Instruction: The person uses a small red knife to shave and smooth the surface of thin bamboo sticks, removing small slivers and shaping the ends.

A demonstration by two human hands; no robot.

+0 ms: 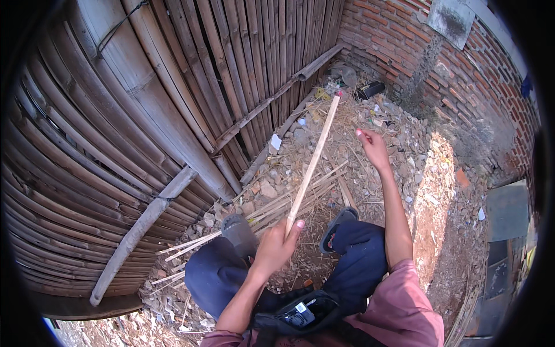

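My left hand (pixel 273 250) is closed round the lower end of a long, pale bamboo strip (pixel 315 159), just above my knees. The strip tilts up and away, leaning slightly to the right, its far end apart from everything. My right hand (pixel 374 151) is raised to the right of the strip, not touching it. Its fingers are curled in with the thumb against them; whether they hold anything small is hidden. Several more bamboo strips (pixel 315 191) lie in a loose pile on the ground between and beyond my sandalled feet.
A bamboo wall (pixel 248 63) stands close on the left, with a brick wall (pixel 404 46) at the far side. Rubble (pixel 370 191) and litter cover the ground, with a black box (pixel 370 89) in the far corner. Grey panels (pixel 507 211) stand at right. An open black pouch (pixel 298 315) sits at my waist.
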